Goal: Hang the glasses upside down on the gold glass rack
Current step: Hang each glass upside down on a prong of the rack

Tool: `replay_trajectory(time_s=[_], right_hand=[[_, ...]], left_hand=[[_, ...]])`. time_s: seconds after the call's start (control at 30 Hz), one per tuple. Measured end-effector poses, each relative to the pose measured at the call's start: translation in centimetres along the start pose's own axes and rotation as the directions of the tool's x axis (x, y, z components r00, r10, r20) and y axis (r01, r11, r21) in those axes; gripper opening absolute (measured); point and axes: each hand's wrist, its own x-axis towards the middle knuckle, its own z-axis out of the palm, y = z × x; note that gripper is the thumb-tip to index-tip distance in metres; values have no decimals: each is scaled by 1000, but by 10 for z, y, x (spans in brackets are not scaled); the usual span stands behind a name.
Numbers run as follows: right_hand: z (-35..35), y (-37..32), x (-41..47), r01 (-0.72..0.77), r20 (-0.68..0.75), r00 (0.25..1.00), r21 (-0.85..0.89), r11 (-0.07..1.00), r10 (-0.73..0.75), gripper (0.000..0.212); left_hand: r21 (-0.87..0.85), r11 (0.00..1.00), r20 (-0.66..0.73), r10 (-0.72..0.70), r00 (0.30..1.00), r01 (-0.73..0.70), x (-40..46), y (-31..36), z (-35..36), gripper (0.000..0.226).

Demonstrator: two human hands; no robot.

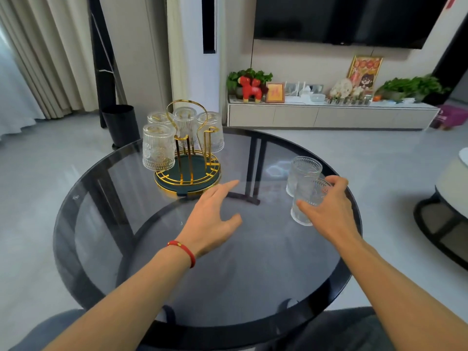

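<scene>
The gold glass rack (186, 138) stands on a dark green round base at the back left of the round glass table (253, 249). Several clear ribbed glasses hang upside down on it, the nearest glass (158, 148) at its front left. A bare gold peg (209, 140) shows at the rack's right. Two more glasses stand upright at the table's right: the far glass (302, 171) and the near glass (307, 201). My right hand (329, 209) is wrapped around the near glass. My left hand (215, 214) hovers open, palm down, just in front of the rack.
A black bin (121, 125) stands on the floor behind the table at left. A low white TV cabinet (329, 115) with plants and ornaments runs along the back wall. A round stool (450, 203) sits at the right edge.
</scene>
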Motion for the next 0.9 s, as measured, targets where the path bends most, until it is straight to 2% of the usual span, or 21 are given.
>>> replay_trajectory(time_s=[0.1, 0.2, 0.33, 0.4, 0.53, 0.6, 0.63, 0.7, 0.8, 0.9], right_hand=[[-3, -2, -3, 71, -8, 997, 1, 997, -71, 87], [-3, -10, -10, 218, 71, 974, -34, 975, -215, 91], [8, -33, -24, 395, 237, 890, 22, 918, -389, 101], [18, -46, -31, 483, 303, 827, 47, 875, -473, 107], [38, -63, -40, 603, 370, 718, 91, 792, -589, 114], [45, -68, -37, 559, 385, 717, 179, 809, -581, 111], [47, -69, -34, 498, 386, 742, 231, 836, -548, 106], [50, -71, -27, 341, 412, 797, 297, 892, -442, 94], [58, -71, -19, 87, 541, 787, 377, 922, -295, 80], [71, -71, -16, 15, 539, 788, 466, 885, -297, 64]], left_hand=[[-52, 998, 46, -25, 999, 28, -2, 0, 5, 73], [-152, 987, 118, -35, 992, 53, -1, -2, 9, 75], [-380, 915, 175, -74, 982, 137, 4, 6, 12, 88], [-467, 875, 150, -63, 987, 126, 4, 9, 11, 94], [-307, 952, -26, -10, 1000, 1, 4, 11, -2, 78], [-365, 931, -75, -45, 996, 14, 8, 8, -13, 71], [-459, 887, -67, -97, 993, 56, 10, 6, -18, 67], [-683, 710, -1, -236, 972, 171, 16, 3, -30, 63], [-850, 448, 130, -334, 934, 278, 22, -5, -41, 64], [-881, 360, 191, -324, 927, 307, 27, -13, -40, 57]])
